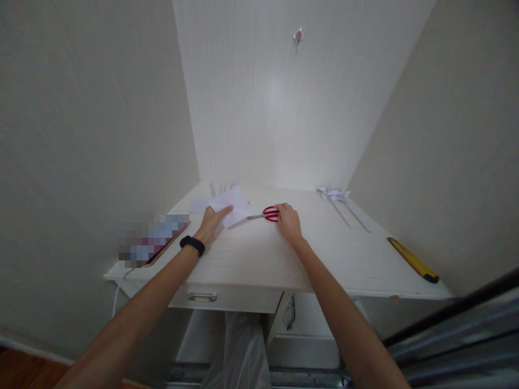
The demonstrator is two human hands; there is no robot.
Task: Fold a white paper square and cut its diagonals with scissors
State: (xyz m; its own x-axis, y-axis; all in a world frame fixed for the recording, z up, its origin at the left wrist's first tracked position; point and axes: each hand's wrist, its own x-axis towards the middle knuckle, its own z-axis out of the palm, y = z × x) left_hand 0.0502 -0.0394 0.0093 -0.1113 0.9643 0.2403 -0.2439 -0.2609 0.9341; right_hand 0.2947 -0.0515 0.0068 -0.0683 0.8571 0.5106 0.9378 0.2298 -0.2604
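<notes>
My left hand (212, 220) pinches a creased white sheet of paper (235, 208), its thumb lying on top and the other fingers mostly hidden. To the right, my right hand (288, 220) grips the red handles of a pair of scissors (269, 213). Their silver blades point left, close to the paper's lower right corner; whether they touch it I cannot tell. The blades look closed. Another piece of white paper (198, 206) lies flat behind my left hand, with several thin sticks at its back edge.
Folded white paper pinwheels (333, 194) on thin sticks lie at the back right. A yellow utility knife (412, 260) rests near the right edge. A device with a blurred screen (156, 240) and a cable leans at the left. Walls enclose the white desk (251, 265) on three sides.
</notes>
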